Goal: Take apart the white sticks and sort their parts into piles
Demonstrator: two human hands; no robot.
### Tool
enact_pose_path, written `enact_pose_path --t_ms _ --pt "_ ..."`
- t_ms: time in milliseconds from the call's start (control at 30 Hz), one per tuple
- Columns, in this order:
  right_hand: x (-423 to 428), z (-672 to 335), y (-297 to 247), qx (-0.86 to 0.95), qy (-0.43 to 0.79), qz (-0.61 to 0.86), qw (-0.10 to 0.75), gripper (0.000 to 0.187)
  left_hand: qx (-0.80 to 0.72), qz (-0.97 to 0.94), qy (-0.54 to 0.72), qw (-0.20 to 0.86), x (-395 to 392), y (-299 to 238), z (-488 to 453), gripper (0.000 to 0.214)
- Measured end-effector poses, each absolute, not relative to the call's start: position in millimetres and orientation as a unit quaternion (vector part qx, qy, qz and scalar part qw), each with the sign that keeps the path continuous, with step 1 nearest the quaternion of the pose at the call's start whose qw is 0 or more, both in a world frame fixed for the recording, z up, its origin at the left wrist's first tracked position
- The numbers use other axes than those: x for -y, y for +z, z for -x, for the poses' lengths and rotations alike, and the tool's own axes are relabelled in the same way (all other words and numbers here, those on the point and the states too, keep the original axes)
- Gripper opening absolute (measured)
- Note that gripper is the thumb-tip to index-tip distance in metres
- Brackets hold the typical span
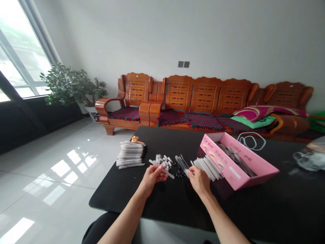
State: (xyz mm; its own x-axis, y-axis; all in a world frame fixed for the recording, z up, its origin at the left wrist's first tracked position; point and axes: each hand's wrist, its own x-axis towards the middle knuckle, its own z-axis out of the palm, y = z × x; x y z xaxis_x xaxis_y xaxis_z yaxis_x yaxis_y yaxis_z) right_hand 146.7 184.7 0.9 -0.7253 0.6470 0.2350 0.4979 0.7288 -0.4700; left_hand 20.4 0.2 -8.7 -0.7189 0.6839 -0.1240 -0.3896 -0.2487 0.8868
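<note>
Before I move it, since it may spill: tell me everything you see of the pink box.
The pink box, open on top and seemingly cardboard, carries printed lettering and pictures. It sits upright, slantwise on the black table, with slender greyish pieces inside. White tubes lie by its near side; whether they touch it is unclear.

On the table [114, 193], caps [166, 159] lie between pens [130, 154] at left and a box [235, 171] at right.

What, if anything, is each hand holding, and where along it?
The left hand holds a slim whitish tube near its middle. The right hand is at the near ends of thin dark rods; whether it grips any cannot be told.
</note>
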Motion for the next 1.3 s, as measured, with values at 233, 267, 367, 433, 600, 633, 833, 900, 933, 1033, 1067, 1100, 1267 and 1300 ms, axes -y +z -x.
enact_pose_path --t_ms 233,267,367,433,600,633,833,900,933,1033,1067,1100,1267,1300 --pt "-145.1 -147.6 6.0 0.735 0.664 0.124 0.052 0.044 -0.525 -0.241 0.723 0.379 -6.0 -2.8 -41.8 0.036" --pt "-142.1 -148.1 6.1 0.713 0.692 0.109 0.03 0.044 -0.528 -0.246 0.721 0.375 -6.2 -1.6 -42.5 0.035" --pt "-140.9 -150.4 6.8 0.669 0.736 0.098 -0.001 0.04 -0.515 -0.225 0.747 0.355 -4.0 2.8 -38.2 0.039" --pt "-143.0 -151.9 7.7 0.644 0.758 0.106 -0.013 0.04 -0.491 -0.203 0.774 0.345 -1.1 6.0 -32.7 0.042" --pt "-137.8 -150.9 8.3 0.591 0.8 0.094 -0.046 0.047 -0.463 -0.207 0.789 0.347 2.5 10.2 -28.3 0.036" --pt "-135.0 -150.1 7.5 0.578 0.81 0.084 -0.05 0.05 -0.461 -0.212 0.787 0.352 2.3 10.5 -29.7 0.036" --pt "-124.7 -148.5 4.4 0.537 0.837 0.076 -0.071 0.044 -0.464 -0.226 0.779 0.355 0.7 11.6 -35.8 0.034" --pt "-124.4 -148.6 7.4 0.553 0.825 0.092 -0.075 0.042 -0.481 -0.221 0.778 0.339 0.2 10.6 -34.6 0.033" --pt "-124.1 -148.4 9.8 0.573 0.81 0.102 -0.068 0.042 -0.491 -0.214 0.778 0.329 -0.2 9.7 -33.8 0.033" --pt "-121.3 -146.9 17.2 0.706 0.698 0.116 0.03 0.042 -0.509 -0.184 0.784 0.305 -1.5 5.7 -31.5 0.034" --pt "-119.8 -146.4 19.1 0.761 0.634 0.113 0.079 0.042 -0.51 -0.174 0.787 0.301 -2.0 4.3 -31.1 0.034" --pt "-118.1 -146.1 20.2 0.809 0.565 0.109 0.124 0.042 -0.51 -0.166 0.789 0.299 -2.5 2.9 -30.8 0.034" --pt "-110.6 -146.7 13.3 0.861 0.456 0.132 0.184 0.042 -0.506 -0.165 0.788 0.311 -3.5 0.6 -30.6 0.035" --pt "-110.1 -147.1 10.6 0.832 0.515 0.138 0.155 0.044 -0.503 -0.174 0.785 0.318 -3.2 1.1 -30.7 0.034"
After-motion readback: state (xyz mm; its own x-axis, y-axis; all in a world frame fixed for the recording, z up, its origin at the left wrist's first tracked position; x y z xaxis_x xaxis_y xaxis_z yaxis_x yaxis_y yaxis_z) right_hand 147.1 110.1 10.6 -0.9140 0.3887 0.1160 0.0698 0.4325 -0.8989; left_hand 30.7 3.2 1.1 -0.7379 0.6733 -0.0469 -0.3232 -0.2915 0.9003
